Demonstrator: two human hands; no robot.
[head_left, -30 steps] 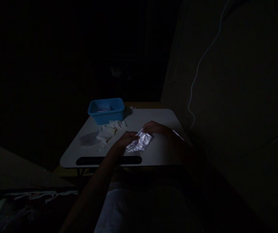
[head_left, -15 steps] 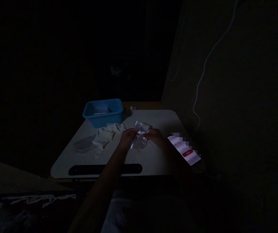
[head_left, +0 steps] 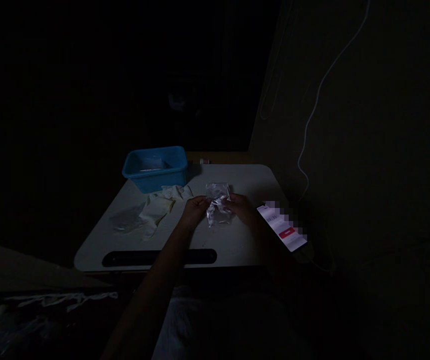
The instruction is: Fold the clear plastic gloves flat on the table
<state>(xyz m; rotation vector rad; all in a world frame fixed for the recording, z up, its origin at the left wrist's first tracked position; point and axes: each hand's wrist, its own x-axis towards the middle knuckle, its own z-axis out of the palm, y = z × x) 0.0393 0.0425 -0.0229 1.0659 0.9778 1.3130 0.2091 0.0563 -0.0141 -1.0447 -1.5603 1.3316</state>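
Observation:
A clear, crinkled plastic bag (head_left: 219, 216) hangs between my two hands above the white table (head_left: 245, 245). My left hand (head_left: 194, 212) pinches its left edge with thumb and fingers. On the opposite edge my right hand (head_left: 240, 206) grips it the same way, its wrist lost in shadow. The bag looks gathered in the middle and flatter at top and bottom; I cannot tell if anything is inside. Left of my hands lie crumpled off-white gloves (head_left: 158, 209), and beside them another clear plastic bag (head_left: 126, 220).
At the table's back left stands a blue plastic basin (head_left: 158, 179) with something pale inside. A lit phone (head_left: 284, 230) lies by the right edge. Behind the table is a small pink-and-white object (head_left: 204, 161). A white cable (head_left: 316, 100) hangs along the right wall. The room is very dark.
The bag has turned more upright and its lower part has spread wider between my hands. My view has shifted slightly, so everything sits a little higher in the picture.

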